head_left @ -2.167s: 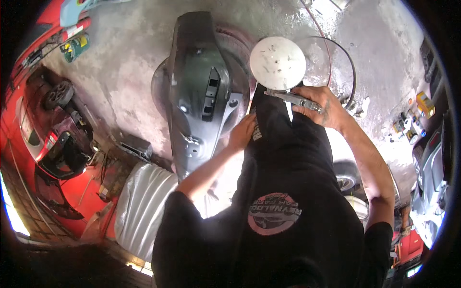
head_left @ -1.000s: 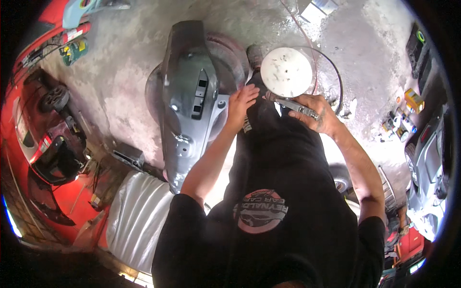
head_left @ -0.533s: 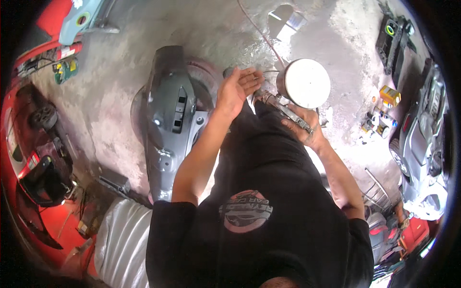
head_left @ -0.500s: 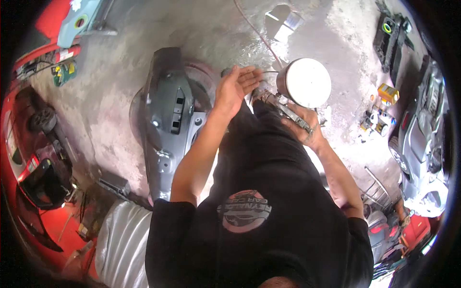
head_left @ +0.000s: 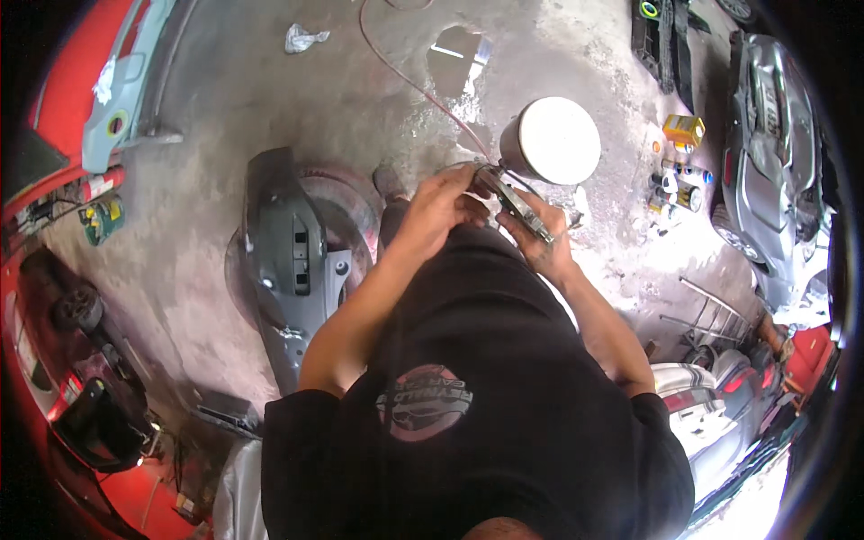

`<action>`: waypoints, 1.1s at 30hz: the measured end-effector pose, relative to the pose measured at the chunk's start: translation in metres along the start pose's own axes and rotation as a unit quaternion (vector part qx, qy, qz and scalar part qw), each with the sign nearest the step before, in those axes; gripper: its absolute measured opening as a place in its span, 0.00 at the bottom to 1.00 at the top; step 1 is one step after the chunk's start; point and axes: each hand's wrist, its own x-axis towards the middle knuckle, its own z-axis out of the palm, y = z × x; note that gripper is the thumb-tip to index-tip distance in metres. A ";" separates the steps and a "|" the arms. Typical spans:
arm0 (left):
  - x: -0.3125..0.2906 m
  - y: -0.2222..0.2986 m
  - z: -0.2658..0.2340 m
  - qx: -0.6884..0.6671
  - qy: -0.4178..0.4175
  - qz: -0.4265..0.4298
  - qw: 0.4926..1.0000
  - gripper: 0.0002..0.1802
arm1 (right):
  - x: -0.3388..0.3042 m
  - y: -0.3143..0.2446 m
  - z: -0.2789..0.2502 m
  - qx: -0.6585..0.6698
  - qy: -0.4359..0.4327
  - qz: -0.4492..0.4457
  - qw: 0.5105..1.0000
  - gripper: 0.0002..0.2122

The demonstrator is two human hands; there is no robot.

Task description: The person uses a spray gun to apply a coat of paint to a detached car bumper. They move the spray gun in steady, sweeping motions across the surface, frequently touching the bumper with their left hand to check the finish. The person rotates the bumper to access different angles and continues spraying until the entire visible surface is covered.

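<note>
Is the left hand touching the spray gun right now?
Touching. The head view shows the left hand with fingers laid over the front of the spray gun, which the right hand grips.

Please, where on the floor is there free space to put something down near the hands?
Bare concrete lies left of the grey body panel, toward the red car, and beyond it up to the white rag. It is crowded right of the spray gun: cans and a silver car, and a puddle ahead.
</note>
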 end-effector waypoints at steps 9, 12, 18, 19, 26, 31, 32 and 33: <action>0.017 -0.020 0.010 -0.038 -0.050 -0.039 0.997 0.24 | -0.010 0.012 -0.001 -0.003 0.069 0.002 0.998 0.17; 0.013 -0.036 0.011 -0.009 -0.008 -0.063 0.998 0.22 | -0.007 -0.005 -0.003 0.045 0.089 -0.004 0.995 0.15; 0.011 -0.062 0.003 0.093 -0.078 -0.067 0.990 0.17 | -0.003 -0.003 -0.006 0.050 0.075 0.071 0.993 0.15; 0.012 -0.066 0.002 0.123 -0.091 -0.066 0.986 0.18 | -0.001 -0.003 -0.005 0.058 0.084 0.066 0.993 0.14; 0.015 -0.073 0.028 0.167 -0.071 -0.051 0.982 0.12 | 0.019 -0.023 0.000 0.064 0.129 -0.011 0.990 0.14; 0.019 -0.083 0.028 0.051 -0.064 -0.008 0.997 0.12 | 0.029 -0.043 -0.004 0.073 0.111 0.012 0.991 0.14; 0.017 -0.081 0.029 0.041 -0.067 -0.011 0.997 0.13 | 0.030 -0.044 -0.005 0.072 0.109 0.015 0.991 0.14; 0.017 -0.079 0.030 0.031 -0.070 -0.015 0.997 0.13 | 0.030 -0.044 -0.005 0.070 0.106 0.017 0.992 0.14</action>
